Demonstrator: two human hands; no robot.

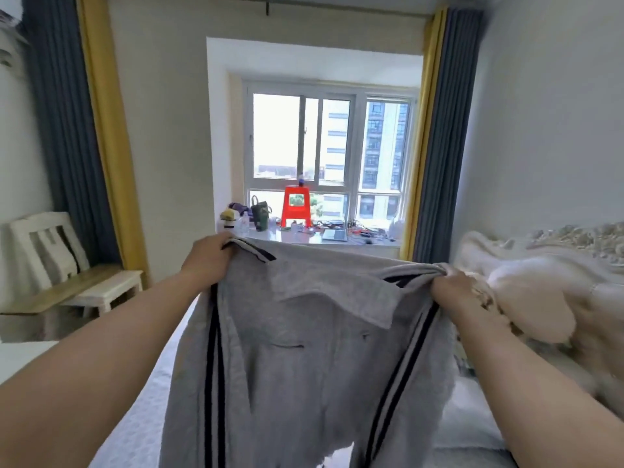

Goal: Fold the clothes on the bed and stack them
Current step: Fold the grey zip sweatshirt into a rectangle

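Two bare forearms reach out, and between them hangs a grey garment (297,339) with dark side stripes, held up spread above the bed (135,430). The left hand (209,261) grips one top corner and the right hand (452,292) bunches the other. A cream fluffy blanket (526,292) lies heaped at the right; a red stool (296,206) stands on the window ledge (270,235) beyond.

Pale bed (135,430) with cream fluffy blanket (526,298) on it
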